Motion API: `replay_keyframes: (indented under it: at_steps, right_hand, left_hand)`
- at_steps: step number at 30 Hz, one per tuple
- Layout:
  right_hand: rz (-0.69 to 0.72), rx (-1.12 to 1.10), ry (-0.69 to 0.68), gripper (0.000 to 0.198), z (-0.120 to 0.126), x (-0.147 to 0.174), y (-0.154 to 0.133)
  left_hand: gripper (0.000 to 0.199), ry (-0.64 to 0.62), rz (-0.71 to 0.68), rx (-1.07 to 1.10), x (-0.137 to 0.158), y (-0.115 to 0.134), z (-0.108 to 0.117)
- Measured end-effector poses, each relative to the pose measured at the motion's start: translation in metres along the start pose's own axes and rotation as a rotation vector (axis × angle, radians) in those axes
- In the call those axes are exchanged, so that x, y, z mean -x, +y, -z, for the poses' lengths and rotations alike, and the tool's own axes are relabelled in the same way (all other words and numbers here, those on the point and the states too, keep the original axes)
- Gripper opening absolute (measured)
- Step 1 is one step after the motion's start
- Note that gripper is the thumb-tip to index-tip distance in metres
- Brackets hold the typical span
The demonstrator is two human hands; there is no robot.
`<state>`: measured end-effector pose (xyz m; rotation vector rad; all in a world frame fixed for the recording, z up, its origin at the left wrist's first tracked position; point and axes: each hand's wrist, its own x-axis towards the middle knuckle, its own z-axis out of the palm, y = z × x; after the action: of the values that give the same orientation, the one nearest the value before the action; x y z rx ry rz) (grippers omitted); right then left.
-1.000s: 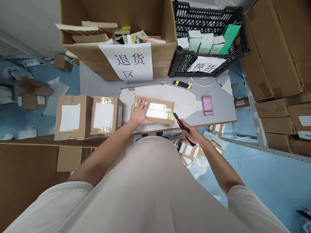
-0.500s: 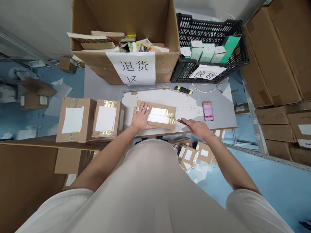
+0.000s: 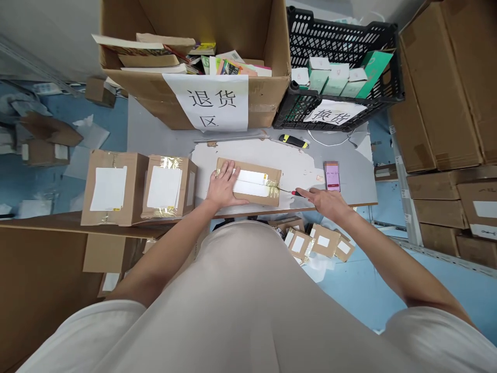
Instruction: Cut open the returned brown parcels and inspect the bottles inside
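A taped cardboard box (image 3: 258, 199) with a white label lies in front of me, its long side running across the table. My left hand (image 3: 223, 187) presses flat on the box's left end, fingers spread. Closed around a tool that looks like a screwdriver (image 3: 295, 193), with a red and black handle and a thin metal shaft, is my right hand (image 3: 326, 203). The shaft points left at the box's taped right end; whether its tip touches the tape I cannot tell. Most of the handle is hidden in my fingers.
Two labelled boxes, a larger one (image 3: 87, 215) and a smaller one (image 3: 189, 178), stand left. Behind are a large carton (image 3: 135, 98) of books and a black crate (image 3: 344, 33) with green-white boxes. A yellow-black cutter (image 3: 294, 141) and a phone (image 3: 332, 176) lie on the table (image 3: 163, 140).
My right hand has moved right with the screwdriver, drawing it back from the box's right end. My left hand stays on the box. The view has shifted slightly.
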<state>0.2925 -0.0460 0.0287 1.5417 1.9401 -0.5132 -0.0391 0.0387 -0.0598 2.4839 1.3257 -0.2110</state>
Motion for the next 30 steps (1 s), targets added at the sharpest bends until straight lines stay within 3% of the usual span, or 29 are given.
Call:
replay_keyframes:
  at_steps: [3,6,15,25,30]
  right_hand:
    - [0.048,0.028,0.017,0.069,-0.001,-0.010,-0.005]
    - [0.126,0.020,0.060,0.059,-0.007,-0.026,-0.002]
    - [0.202,-0.130,0.160,0.044,-0.058,-0.056,0.018]
    - [0.111,-0.219,0.215,0.046,-0.086,-0.034,0.029]
    - [-0.133,-0.456,0.383,0.050,-0.108,-0.020,0.030]
  left_hand:
    - [0.117,0.018,-0.008,-0.004,-0.001,-0.001,-0.001]
    - [0.119,0.030,-0.014,0.003,-0.001,-0.001,-0.002]
    - [0.121,0.035,-0.017,0.030,-0.002,-0.002,-0.004]
    - [0.120,0.105,-0.029,0.079,-0.001,-0.004,-0.012]
    - [0.121,0.177,0.093,0.136,-0.005,0.006,-0.016]
